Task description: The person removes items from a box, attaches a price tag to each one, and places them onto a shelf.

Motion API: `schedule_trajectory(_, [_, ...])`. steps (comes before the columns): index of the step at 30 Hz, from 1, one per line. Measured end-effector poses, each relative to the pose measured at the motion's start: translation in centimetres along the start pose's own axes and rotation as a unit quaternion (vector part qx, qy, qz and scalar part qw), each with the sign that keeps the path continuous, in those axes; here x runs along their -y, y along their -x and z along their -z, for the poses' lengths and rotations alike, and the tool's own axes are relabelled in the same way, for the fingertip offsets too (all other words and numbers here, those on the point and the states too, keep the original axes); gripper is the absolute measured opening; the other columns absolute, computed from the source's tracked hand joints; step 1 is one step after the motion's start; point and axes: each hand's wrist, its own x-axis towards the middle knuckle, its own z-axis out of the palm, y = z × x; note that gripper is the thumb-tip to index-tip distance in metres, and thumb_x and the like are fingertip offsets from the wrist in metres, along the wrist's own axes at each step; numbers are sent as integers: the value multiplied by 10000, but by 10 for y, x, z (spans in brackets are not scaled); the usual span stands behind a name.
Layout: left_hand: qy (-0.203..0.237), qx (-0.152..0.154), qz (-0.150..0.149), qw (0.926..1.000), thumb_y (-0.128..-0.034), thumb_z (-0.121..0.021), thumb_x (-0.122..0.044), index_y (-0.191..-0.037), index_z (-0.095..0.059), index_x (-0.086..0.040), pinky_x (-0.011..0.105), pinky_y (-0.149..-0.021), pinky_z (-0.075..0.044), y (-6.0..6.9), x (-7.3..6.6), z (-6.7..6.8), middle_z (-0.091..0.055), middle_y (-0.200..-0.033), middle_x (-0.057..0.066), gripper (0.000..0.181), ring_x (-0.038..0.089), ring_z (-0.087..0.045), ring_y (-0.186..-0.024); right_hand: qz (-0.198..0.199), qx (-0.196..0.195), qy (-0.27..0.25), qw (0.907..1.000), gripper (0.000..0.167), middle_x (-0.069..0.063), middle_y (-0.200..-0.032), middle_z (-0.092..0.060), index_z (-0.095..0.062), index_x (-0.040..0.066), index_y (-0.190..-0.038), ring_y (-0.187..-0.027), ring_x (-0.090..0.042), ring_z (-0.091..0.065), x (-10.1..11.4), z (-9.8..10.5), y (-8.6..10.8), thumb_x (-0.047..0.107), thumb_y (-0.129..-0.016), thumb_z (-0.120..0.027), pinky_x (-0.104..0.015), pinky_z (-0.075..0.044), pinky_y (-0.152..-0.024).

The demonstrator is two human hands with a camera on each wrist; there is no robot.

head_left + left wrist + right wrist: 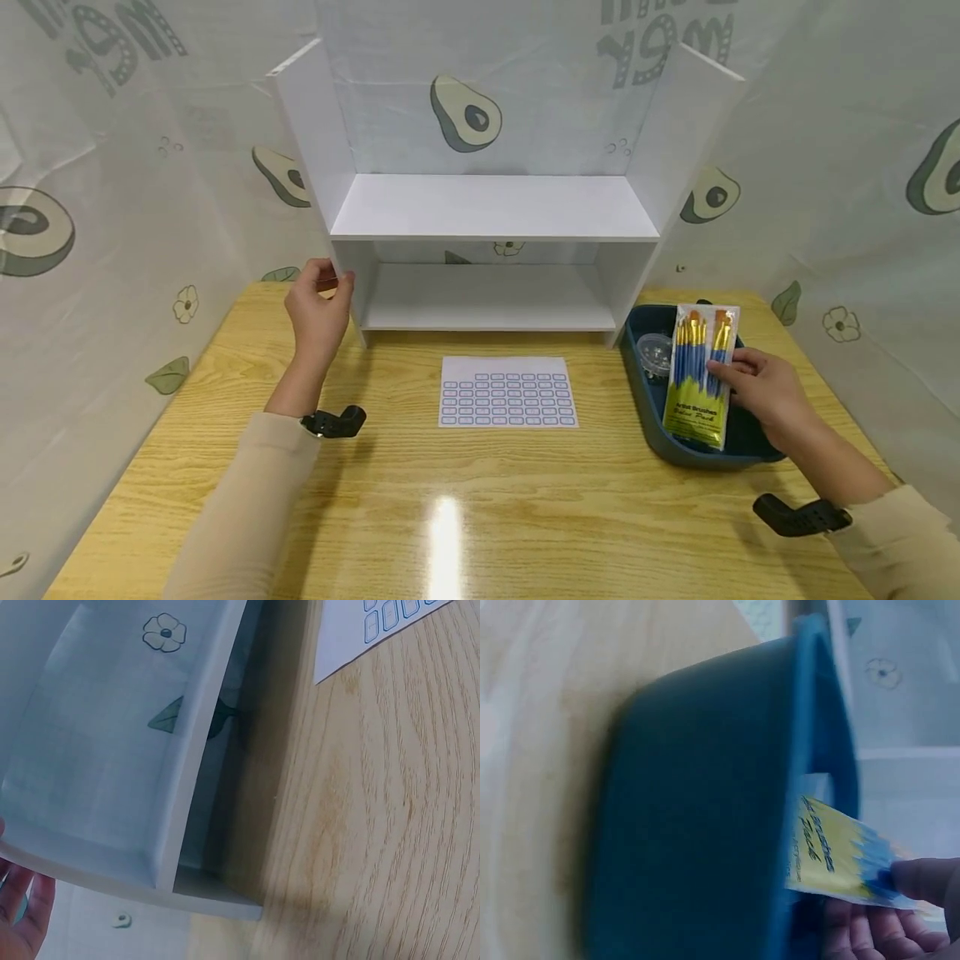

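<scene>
Near the right edge of the table (562, 492), the floor of the blue tub (678, 454) is partly hidden by the brush packet (693, 390), as are some fingers of the right hand (771, 390). Print on the paper sheet (508, 393) is too small to be read. The left hand (318, 310) is cut off in the left wrist view.

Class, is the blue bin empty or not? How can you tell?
Not empty: the head view shows a round clear container inside the blue bin; the right hand holds a brush pack.
</scene>
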Motion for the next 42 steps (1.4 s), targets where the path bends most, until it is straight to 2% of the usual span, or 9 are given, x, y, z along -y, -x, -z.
schedule_trajectory(8, [-33, 63, -39, 10000, -1002, -661, -100, -1185, -676, 64, 16, -685, -442, 0, -3, 1, -718, -1136, 256, 246, 241, -663, -969, 1731, -1421, 655, 9724, 438, 352, -913, -541, -544, -68, -1352, -820, 167, -543, 42, 0, 21, 258, -1066, -603, -30, -448, -690])
schedule_trajectory(12, [-72, 150, 18, 9999, -995, -667, -98, -1173, -673, 75, 14, -697, -445, -1, -5, 5, -714, -1148, 261, 249, 217, -663, -962, 2277, -1531, 706, 9590, 370, 378, -946, -582, -585, -32, -1322, -839, 193, -589, 69, -8, 38, 206, -1045, -645, -3, -465, -719])
schedule_trajectory(19, [30, 106, -12, 9999, -1013, -657, -161, -1181, -652, 66, 60, -771, -475, 3, -10, 10, -711, -1137, 206, 282, -12, -595, -889, 1715, 45, -281, 9848, 351, 308, -981, -698, -549, -31, -1319, -880, 61, -694, 86, -54, 59, 203, -1066, -617, -136, -571, -758])
schedule_trajectory(26, [116, -661, -1309, 9891, -1020, -616, -109, -1166, -651, 89, 122, -791, -479, 8, -36, 8, -651, -1025, 236, 248, 37, -575, -911, 901, 1533, -1214, 9765, 302, 109, -941, -725, -526, -69, -1234, -817, -19, -636, 81, -110, 64, 133, -1040, -640, -236, -547, -713])
schedule_trajectory(30, [-253, 305, -1973, 9795, -1010, -638, -75, -1104, -668, 77, 214, -742, -537, 16, -53, -3, -680, -944, 222, 182, 202, -639, -837, 655, 1952, -1301, 9699, 205, 92, -777, -525, -504, -2, -1093, -737, -42, -516, 76, -131, 63, 131, -1032, -648, -274, -488, -684])
schedule_trajectory(33, [-885, 1896, -2079, 9555, -1011, -645, -73, -1144, -677, 24, 335, -741, -603, 29, -57, -19, -724, -960, 160, 168, 264, -695, -832, 480, 2158, -1364, 9657, 220, 63, -742, -421, -480, 2, -1054, -740, -40, -484, 71, -143, 61, 129, -1025, -658, -285, -482, -701])
schedule_trajectory(37, [-1996, 3819, -1939, 8813, -1030, -649, -132, -1294, -653, -51, 427, -887, -613, 50, -50, -45, -733, -1163, 127, 276, 269, -717, -1023, 472, 2345, -1507, 9592, 336, -176, -1013, -764, -533, -104, -1250, -928, -92, -719, 63, -159, 58, 104, -1019, -660, -271, -610, -823])
schedule_trajectory(40, [-2611, 4551, -1802, 8320, -1026, -672, -193, -1378, -618, -83, 470, -1006, -584, 63, -38, -65, -679, -1339, 140, 372, 310, -666, -1216, 599, 2427, -1535, 9560, 439, -287, -1245, -730, -497, -141, -1373, -1039, -196, -775, 59, -168, 56, 77, -1022, -645, -274, -631, -848])
schedule_trajectory(42, [-2899, 4795, -1599, 8127, -994, -724, -253, -1431, -589, -110, 537, -1060, -550, 69, -31, -75, -619, -1444, 151, 479, 354, -592, -1338, 698, 2424, -1486, 9562, 435, -291, -1220, -737, -499, -142, -1372, -1015, -184, -775, 57, -173, 55, 65, -1019, -645, -240, -616, -828])
